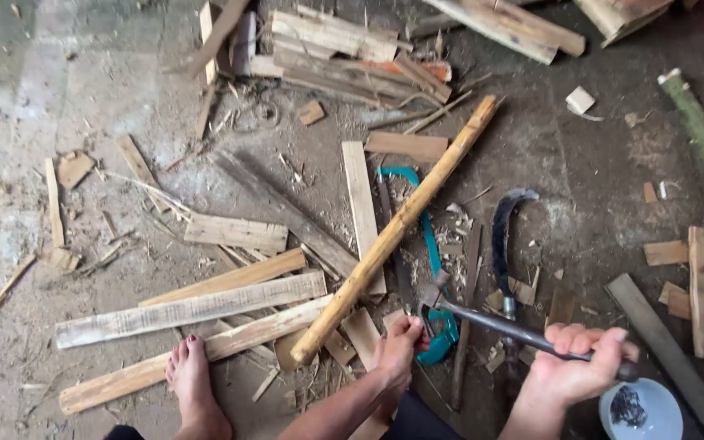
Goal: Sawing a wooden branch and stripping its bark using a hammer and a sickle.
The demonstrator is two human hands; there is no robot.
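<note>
The head of the dark metal hammer (523,327) is blurred, and what it meets near the left hand (401,346) cannot be made out; a small piece seems pinched in that hand's curled fingers, but it is hidden. The hammer's handle is gripped in the closed right hand (576,371), its end covered by the fingers. Just left of the hammer head, a long pale bamboo pole (401,228) lies slanted, resting over a teal-framed handsaw (429,253). Right of the hammer head lies a curved dark sickle (503,228). A round white bowl (641,411) of dark bits is cut off below the handle. A bare foot (193,379) rests on a pale wooden plank (197,354), well left of the hammer. Offcuts and shavings are scattered over the grey dirt floor (588,171).
</note>
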